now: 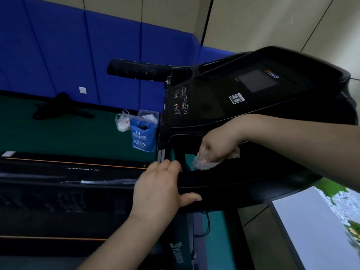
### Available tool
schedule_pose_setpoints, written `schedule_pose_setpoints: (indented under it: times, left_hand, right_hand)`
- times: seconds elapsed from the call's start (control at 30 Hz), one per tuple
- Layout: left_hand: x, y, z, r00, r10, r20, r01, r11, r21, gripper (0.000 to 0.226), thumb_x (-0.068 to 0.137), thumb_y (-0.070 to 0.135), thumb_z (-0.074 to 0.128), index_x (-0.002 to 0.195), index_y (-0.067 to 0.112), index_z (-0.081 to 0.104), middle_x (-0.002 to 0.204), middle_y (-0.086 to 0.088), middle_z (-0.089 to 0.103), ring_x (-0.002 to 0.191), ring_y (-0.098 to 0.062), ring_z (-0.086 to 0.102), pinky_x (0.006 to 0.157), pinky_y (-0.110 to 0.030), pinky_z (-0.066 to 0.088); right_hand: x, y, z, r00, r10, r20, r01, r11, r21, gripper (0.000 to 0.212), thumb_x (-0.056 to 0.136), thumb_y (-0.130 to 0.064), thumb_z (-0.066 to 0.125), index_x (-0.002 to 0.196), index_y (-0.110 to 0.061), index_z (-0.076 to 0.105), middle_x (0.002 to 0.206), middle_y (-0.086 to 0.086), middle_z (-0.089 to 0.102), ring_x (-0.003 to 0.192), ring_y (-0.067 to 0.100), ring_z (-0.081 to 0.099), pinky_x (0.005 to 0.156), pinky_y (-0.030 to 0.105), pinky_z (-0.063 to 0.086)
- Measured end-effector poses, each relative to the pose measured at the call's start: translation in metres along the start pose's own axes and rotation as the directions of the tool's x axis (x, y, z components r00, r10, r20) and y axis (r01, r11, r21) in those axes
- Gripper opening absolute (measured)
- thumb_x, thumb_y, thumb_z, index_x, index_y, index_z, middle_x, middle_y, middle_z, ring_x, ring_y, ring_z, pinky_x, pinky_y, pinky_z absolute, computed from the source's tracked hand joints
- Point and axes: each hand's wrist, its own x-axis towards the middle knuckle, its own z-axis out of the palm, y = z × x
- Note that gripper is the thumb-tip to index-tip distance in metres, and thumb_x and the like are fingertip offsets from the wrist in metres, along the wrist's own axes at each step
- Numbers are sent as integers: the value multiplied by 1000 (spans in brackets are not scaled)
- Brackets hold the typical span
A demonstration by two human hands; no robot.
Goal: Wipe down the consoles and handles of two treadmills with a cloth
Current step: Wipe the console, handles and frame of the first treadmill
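Treadmill (58, 201) with its black YIJIAN console (224, 98) lay tilted across the view; the far handle (140, 70) pointed toward the blue wall padding (58, 45). A blue shopping bag (144, 137) stood on the green floor (58, 133) beside the console. Left hand (161, 188) gripped the near handle (233, 184), fingers curled over its upper edge, thumb along its side. Right hand (218, 147), fingers curled round a pale cloth (204, 164), pressed it against the console's lower edge.
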Motion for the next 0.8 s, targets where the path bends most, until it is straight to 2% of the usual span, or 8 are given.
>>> schedule_pose_setpoints:
  times: [0.13, 0.2, 0.27, 0.37, 0.5, 0.67, 0.73, 0.8]
  left_hand:
    - [1, 1, -3, 1000, -4, 18, 4, 1000, 14, 71, 46, 85, 44, 85, 28, 59, 79, 12, 59, 78, -13, 55, 60, -23, 43]
    - [1, 1, -4, 1000, -12, 12, 12, 1000, 17, 71, 46, 85, 45, 85, 28, 59, 78, 12, 59, 77, -13, 56, 60, -24, 44]
    - [1, 3, -5, 1000, -11, 25, 11, 1000, 13, 72, 46, 85, 46, 88, 27, 59, 82, 12, 60, 80, -14, 55, 62, -25, 45]
    - [1, 5, -12, 993, -30, 115, 30, 1000, 0, 76, 49, 84, 49, 101, 29, 56, 97, 13, 59, 94, -12, 52, 73, -24, 45]
    - [5, 7, -22, 980, -6, 200, -2, 999, 39, 74, 60, 79, 59, 114, 31, 49, 111, 12, 56, 107, -12, 49, 82, -23, 41]
    - [20, -19, -50, 863, 66, 501, -7, 993, -120, 60, 80, 49, 67, 135, 39, 45, 129, 7, 58, 118, -14, 53, 97, -29, 45]
    - [19, -28, -59, 891, 49, 451, 43, 980, -193, 40, 87, 37, 62, 126, 40, 55, 119, 8, 65, 110, -13, 58, 92, -28, 47]
    - [18, -34, -65, 966, -68, 250, 130, 962, -239, 27, 90, 27, 57, 114, 38, 64, 106, 6, 71, 102, -16, 63, 85, -27, 49]
  right_hand:
    - [-1, -3, -1, 999, 31, 11, -31, 998, -61, 28, 96, -31, 51, 118, -19, 63, 76, 0, 57, 55, 7, 57, 52, 20, 47]
    - [3, -3, -2, 980, 83, -180, -143, 924, -356, 31, 95, -32, 50, 123, -23, 60, 99, 6, 59, 82, 15, 64, 67, 28, 43]
    - [9, 1, 2, 938, 70, -339, -228, 861, -454, 33, 96, -35, 48, 126, -25, 58, 118, 9, 50, 105, 27, 54, 73, 31, 38]
    - [6, -1, 10, 946, 104, -306, -208, 920, -332, 30, 96, -35, 48, 119, -21, 61, 116, 11, 50, 100, 28, 56, 73, 29, 41]
    - [-23, -5, 30, 970, 79, -232, -58, 994, 96, 28, 93, -40, 52, 99, -18, 68, 96, 9, 66, 85, 22, 64, 82, 34, 53]
    - [-53, -19, 60, 842, 68, -536, 176, 903, 393, 33, 86, -42, 65, 118, -32, 65, 107, -14, 55, 105, 3, 55, 97, 16, 39]
    - [-50, -38, 67, 734, 85, -674, 256, 885, 390, 41, 80, -43, 70, 120, -37, 62, 106, -10, 51, 101, 4, 54, 92, 16, 40]
    - [-41, -58, 73, 672, 67, -737, 302, 884, 356, 53, 77, -44, 73, 127, -35, 57, 105, -5, 48, 98, 8, 53, 92, 20, 42]
